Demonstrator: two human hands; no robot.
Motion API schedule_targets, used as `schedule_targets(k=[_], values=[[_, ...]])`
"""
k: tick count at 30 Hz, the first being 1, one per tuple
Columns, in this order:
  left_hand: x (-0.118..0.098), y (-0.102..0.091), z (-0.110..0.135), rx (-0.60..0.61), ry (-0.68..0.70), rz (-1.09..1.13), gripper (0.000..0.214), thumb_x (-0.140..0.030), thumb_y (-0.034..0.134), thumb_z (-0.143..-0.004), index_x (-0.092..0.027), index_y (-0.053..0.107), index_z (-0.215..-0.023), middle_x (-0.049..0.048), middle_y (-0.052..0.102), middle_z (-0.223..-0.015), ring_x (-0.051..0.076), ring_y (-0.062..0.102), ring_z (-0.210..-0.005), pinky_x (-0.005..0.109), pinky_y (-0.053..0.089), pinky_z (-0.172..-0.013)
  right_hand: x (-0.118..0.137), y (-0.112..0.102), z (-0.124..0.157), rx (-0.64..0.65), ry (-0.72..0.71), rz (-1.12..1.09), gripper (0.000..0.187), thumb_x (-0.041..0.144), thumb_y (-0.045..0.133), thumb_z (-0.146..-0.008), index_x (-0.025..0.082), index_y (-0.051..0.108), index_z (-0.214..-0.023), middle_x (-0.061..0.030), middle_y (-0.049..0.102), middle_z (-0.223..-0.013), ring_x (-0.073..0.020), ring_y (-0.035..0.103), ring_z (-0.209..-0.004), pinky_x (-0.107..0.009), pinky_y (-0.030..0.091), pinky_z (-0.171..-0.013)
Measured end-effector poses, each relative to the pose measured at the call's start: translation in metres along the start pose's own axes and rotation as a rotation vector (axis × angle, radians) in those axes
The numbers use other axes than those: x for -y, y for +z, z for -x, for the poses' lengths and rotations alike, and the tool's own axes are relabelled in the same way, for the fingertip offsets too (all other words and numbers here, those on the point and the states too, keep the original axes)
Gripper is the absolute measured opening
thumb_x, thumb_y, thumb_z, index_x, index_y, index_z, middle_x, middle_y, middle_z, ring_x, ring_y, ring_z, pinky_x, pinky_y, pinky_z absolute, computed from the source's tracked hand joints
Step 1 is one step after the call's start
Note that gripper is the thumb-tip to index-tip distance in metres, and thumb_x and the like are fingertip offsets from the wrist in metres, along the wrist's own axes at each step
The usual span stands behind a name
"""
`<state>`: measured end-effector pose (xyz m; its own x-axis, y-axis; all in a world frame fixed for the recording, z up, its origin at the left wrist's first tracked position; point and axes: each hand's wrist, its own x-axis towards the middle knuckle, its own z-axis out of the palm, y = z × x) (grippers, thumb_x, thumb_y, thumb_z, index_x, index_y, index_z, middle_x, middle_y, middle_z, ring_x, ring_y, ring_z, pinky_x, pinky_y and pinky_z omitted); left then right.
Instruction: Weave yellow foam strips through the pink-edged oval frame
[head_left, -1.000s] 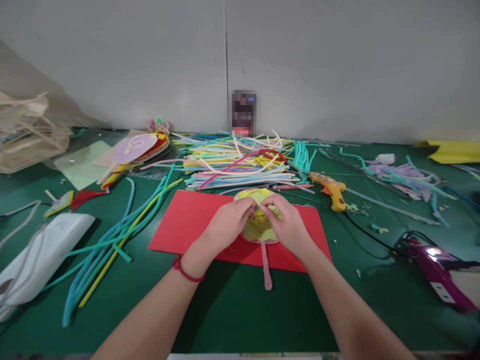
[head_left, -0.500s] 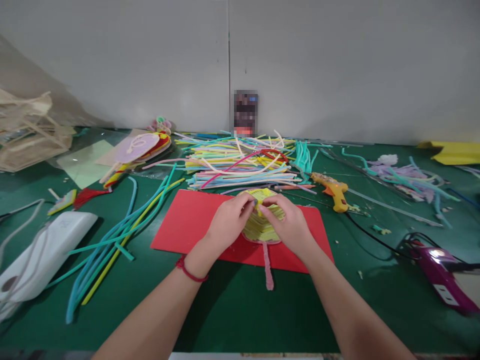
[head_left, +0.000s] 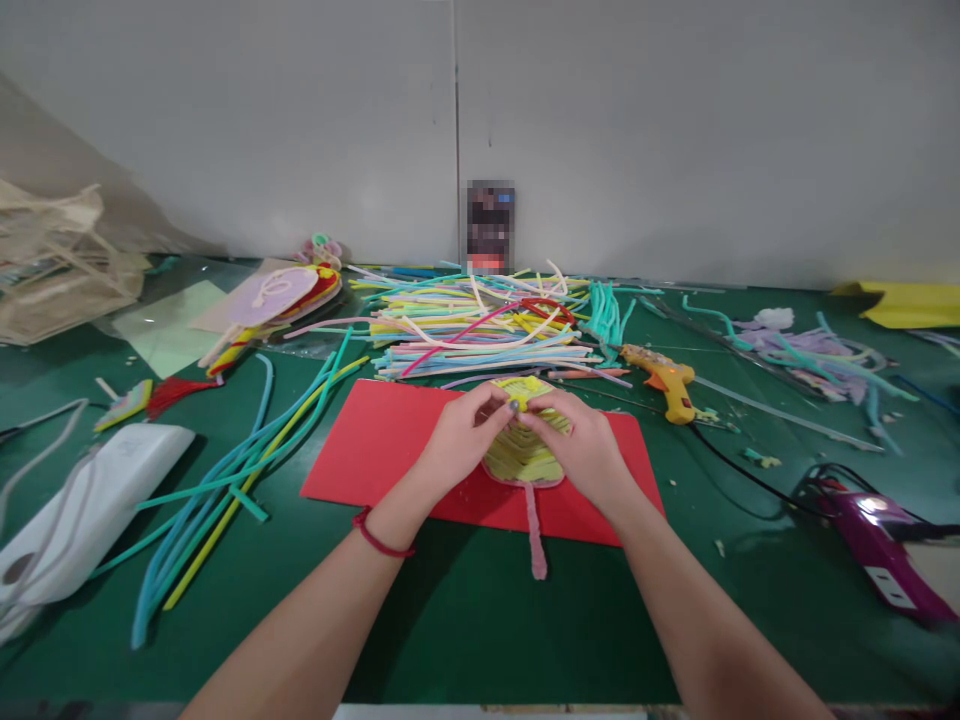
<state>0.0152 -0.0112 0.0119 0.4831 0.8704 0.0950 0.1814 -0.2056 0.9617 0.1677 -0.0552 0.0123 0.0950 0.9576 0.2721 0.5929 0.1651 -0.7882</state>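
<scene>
A small round fan (head_left: pixel 521 455) of yellow pipe cleaners with a pink fuzzy handle (head_left: pixel 535 535) lies on a red sheet (head_left: pixel 375 440) in the middle of the green table (head_left: pixel 450 620). My left hand (head_left: pixel 457 440) and my right hand (head_left: pixel 581 445) meet over the fan's upper half. Fingers of both are curled and pinch the yellow strands near the fan's centre. A red cord circles my left wrist.
A heap of coloured pipe cleaners (head_left: pixel 472 325) lies behind the sheet. A yellow glue gun (head_left: pixel 664 380) with a black cable sits at right, a purple tool (head_left: pixel 877 545) further right. Long teal and yellow strands (head_left: pixel 225 480) and a white device (head_left: pixel 82 515) lie left. Finished fans (head_left: pixel 274 295) rest at back left.
My fingertips have crept slightly up the fan, working the yellow strands. The fan and the sheet stay where they were.
</scene>
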Motion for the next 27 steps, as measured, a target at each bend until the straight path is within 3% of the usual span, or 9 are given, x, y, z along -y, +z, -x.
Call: schedule_targets(k=[5,11,16,18,22,27], values=[[-0.001,-0.002,-0.002,-0.081,-0.022,0.021,0.013,-0.028,0.048,-0.082,-0.018,0.052,-0.077,-0.0003,0.062,-0.071,0.012,0.06,-0.069,0.025,0.048,-0.068,-0.003,-0.006,-0.002,-0.185,-0.027,-0.015,0.022,0.033,0.045,-0.086,0.021,0.063,-0.093,-0.0075,0.065,-0.099,-0.0212,0.056,-0.098,-0.039,0.041,-0.089],[0.0,-0.002,-0.003,-0.182,-0.042,0.054,0.014,-0.03,0.047,-0.082,-0.018,0.052,-0.077,0.0011,0.065,-0.072,0.013,0.061,-0.069,0.025,0.049,-0.066,-0.016,-0.006,-0.005,-0.374,0.211,-0.271,0.04,0.045,0.051,-0.081,0.019,0.054,-0.111,-0.0122,0.06,-0.11,-0.0213,0.059,-0.095,-0.034,0.049,-0.074],[-0.002,0.001,-0.002,-0.183,-0.056,0.061,0.012,-0.027,0.047,-0.081,-0.017,0.051,-0.075,0.0008,0.064,-0.073,0.013,0.061,-0.069,0.025,0.049,-0.067,-0.007,0.001,-0.004,-0.164,0.439,-0.497,0.04,0.053,0.058,-0.071,0.016,0.058,-0.087,-0.0021,0.061,-0.066,-0.0145,0.057,-0.055,-0.024,0.04,-0.042],[-0.004,0.003,-0.001,-0.151,-0.059,0.034,0.011,-0.026,0.047,-0.08,-0.017,0.051,-0.075,0.0006,0.063,-0.073,0.013,0.061,-0.069,0.025,0.048,-0.068,-0.001,0.002,-0.003,-0.084,0.462,-0.553,0.035,0.049,0.063,-0.068,0.017,0.058,-0.079,0.0005,0.059,-0.061,-0.0119,0.054,-0.051,-0.023,0.041,-0.043],[-0.005,0.008,0.002,-0.052,-0.074,0.016,0.021,-0.028,0.04,-0.085,-0.016,0.055,-0.076,0.0036,0.065,-0.08,0.015,0.061,-0.076,0.028,0.048,-0.073,0.002,0.002,-0.003,-0.059,0.443,-0.589,0.03,0.045,0.066,-0.066,0.018,0.058,-0.075,0.002,0.057,-0.059,-0.0105,0.052,-0.05,-0.023,0.043,-0.047],[-0.006,0.009,0.004,-0.135,-0.114,0.025,0.028,-0.032,0.035,-0.088,-0.016,0.058,-0.084,0.0053,0.066,-0.089,0.017,0.06,-0.086,0.027,0.047,-0.076,0.0,0.001,-0.003,-0.051,0.428,-0.608,0.029,0.045,0.066,-0.066,0.018,0.057,-0.07,0.0023,0.057,-0.057,-0.0114,0.053,-0.05,-0.024,0.044,-0.049]])
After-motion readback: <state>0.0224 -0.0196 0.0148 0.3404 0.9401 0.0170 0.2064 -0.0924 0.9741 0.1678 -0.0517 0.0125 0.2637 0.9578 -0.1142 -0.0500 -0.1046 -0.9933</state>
